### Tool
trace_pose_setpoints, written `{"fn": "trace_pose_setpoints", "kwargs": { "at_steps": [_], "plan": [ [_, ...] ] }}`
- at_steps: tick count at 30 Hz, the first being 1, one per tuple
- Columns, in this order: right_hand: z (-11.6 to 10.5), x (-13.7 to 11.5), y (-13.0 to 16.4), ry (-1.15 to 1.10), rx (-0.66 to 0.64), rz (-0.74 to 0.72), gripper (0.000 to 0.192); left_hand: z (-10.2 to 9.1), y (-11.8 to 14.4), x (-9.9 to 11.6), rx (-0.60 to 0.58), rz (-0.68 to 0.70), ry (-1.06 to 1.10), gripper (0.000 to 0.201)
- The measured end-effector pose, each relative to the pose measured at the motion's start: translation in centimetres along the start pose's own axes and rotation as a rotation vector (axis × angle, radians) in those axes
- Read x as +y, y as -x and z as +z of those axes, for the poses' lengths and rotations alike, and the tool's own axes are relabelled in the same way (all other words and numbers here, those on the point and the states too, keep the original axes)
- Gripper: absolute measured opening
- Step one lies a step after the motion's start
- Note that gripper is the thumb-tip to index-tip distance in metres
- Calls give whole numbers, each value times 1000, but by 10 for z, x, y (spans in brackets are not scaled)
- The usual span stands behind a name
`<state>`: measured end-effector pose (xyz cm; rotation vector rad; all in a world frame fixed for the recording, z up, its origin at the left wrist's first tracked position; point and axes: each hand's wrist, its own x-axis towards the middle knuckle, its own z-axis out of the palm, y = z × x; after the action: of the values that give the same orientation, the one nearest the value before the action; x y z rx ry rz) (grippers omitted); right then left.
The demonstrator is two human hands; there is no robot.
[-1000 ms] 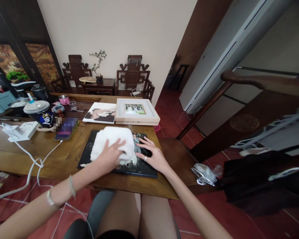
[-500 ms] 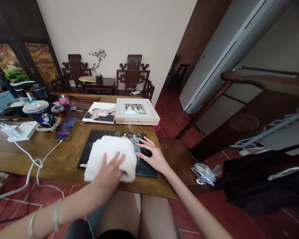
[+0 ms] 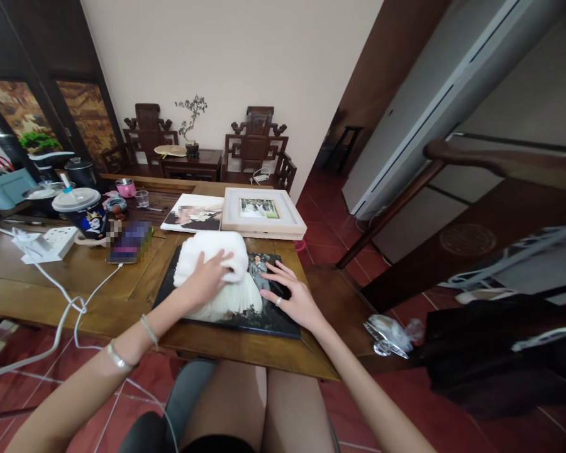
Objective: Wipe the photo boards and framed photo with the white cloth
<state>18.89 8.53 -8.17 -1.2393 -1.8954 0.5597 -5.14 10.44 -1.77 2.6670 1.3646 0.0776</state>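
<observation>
My left hand [image 3: 206, 280] presses down on a folded, fluffy white cloth [image 3: 210, 246], fingers spread over its top and the right edge of the hand at a fold. Beneath the cloth lies a dark photo panel [image 3: 276, 322] with a glossy-looking face, showing a figure in a grey suit and a wide white dress. The cloth hides the panel's upper left part. On the panel's right side rests my right hand [image 3: 295, 301], its fingers apart and a ring on one of them; it holds nothing.
Behind the panel are a white framed picture [image 3: 264, 229] and another photo print [image 3: 195, 217]. To the left stand a lidded cup [image 3: 87, 214], a phone [image 3: 131, 242] on a cable and a power strip [image 3: 56, 244]. A wooden chair [image 3: 466, 236] stands at the right.
My left hand has slid the white cloth forward, away from me, uncovering the white dress on the panel. My right hand stays at the panel's right side.
</observation>
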Motion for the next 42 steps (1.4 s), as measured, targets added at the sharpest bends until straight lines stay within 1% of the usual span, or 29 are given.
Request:
{"fn": "trace_pose_setpoints", "kwargs": {
  "at_steps": [2,3,4,6,9,14,16,18,19,21,25,28,30,33,37,40,42],
  "plan": [
    [0,-1,0,0,0,5,36,0,-14,-16,39,-45,-13,37],
    [0,-1,0,-1,0,5,36,1,-17,-21,49,-56,-17,37],
    [0,-1,0,-3,-2,4,36,2,-16,-23,54,-61,-19,38],
    [0,-1,0,-7,-4,0,36,4,-7,-19,57,-55,-26,41],
    [0,0,0,-10,1,-4,36,10,23,1,48,-23,-37,40],
    [-1,0,0,-11,4,-6,35,23,87,38,53,75,45,37],
    [-1,0,0,-9,3,-9,35,27,104,45,47,135,82,38],
    [-1,0,0,-7,3,-14,36,26,111,45,41,159,104,40],
    [-1,0,0,-6,4,-15,36,24,109,42,35,155,107,42],
    [-1,0,0,-6,5,-17,36,17,96,30,10,124,87,44],
    [-1,-1,0,-10,2,-7,36,1,49,-5,-39,27,6,42],
    [-1,-2,0,-18,4,-3,36,-3,22,-28,-1,-36,-5,37],
    [-1,-2,0,-20,5,-2,36,-1,14,-36,24,-46,-9,37],
    [-1,-1,0,-20,4,-1,37,2,12,-38,29,-51,-28,37],
    [-1,1,-1,-26,7,-5,37,0,16,-30,29,-71,-36,41],
    [-1,1,-1,-23,4,-4,37,-2,32,-16,6,-65,-39,41],
    [-1,1,-1,-23,3,-5,37,0,53,-3,-16,-23,-21,41]
  ]
}}
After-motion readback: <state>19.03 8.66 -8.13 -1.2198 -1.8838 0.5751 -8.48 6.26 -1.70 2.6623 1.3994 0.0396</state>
